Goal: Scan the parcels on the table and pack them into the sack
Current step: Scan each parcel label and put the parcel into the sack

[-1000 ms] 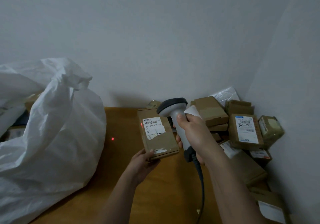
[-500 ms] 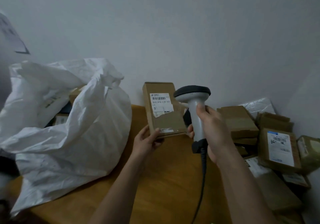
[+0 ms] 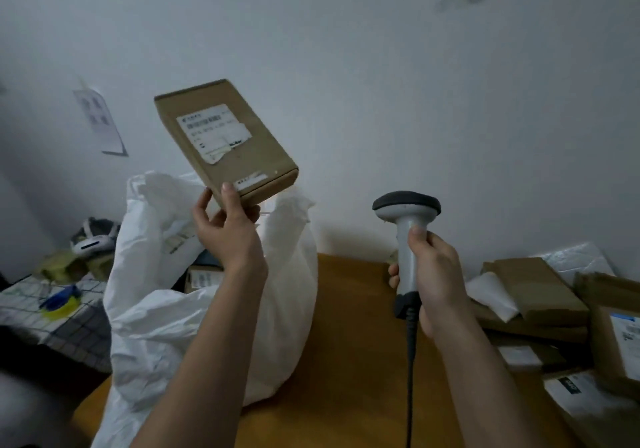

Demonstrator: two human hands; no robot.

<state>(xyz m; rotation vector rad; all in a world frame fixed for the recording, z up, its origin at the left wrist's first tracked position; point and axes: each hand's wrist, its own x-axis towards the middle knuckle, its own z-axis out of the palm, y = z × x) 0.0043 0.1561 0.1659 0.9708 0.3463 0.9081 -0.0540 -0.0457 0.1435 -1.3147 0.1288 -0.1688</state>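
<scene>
A: Where is the parcel?

B: The flat cardboard parcel (image 3: pixel 225 142) is up in the air at about ten o'clock, tilted, its white shipping label (image 3: pixel 213 132) facing the camera. It hangs above the open mouth of the white woven sack (image 3: pixel 194 312). The print on the label is too blurred to read.

A: And the grip on it?

B: The left hand (image 3: pixel 227 236) pinches the parcel's lower corner, thumb on the front face, fingers behind. The right hand (image 3: pixel 433 277), at about three o'clock, is curled round the grey handle of the barcode scanner (image 3: pixel 407 239). The scanner stands upright, its dark head on top, and its cable (image 3: pixel 410 371) drops toward six o'clock.

A: What else is on the tabletop?

B: The sack stands on the left part of the wooden tabletop (image 3: pixel 353 343), at about eight o'clock, with a box or two showing inside it. A heap of cardboard parcels (image 3: pixel 540 295) lies at four o'clock, against the wall, some with white labels. Well apart from it, at nine o'clock beyond the sack, a checked cloth (image 3: pixel 52 319) carries some small things I cannot make out. A sheet of paper (image 3: pixel 102 121) is stuck on the wall at ten o'clock.
</scene>
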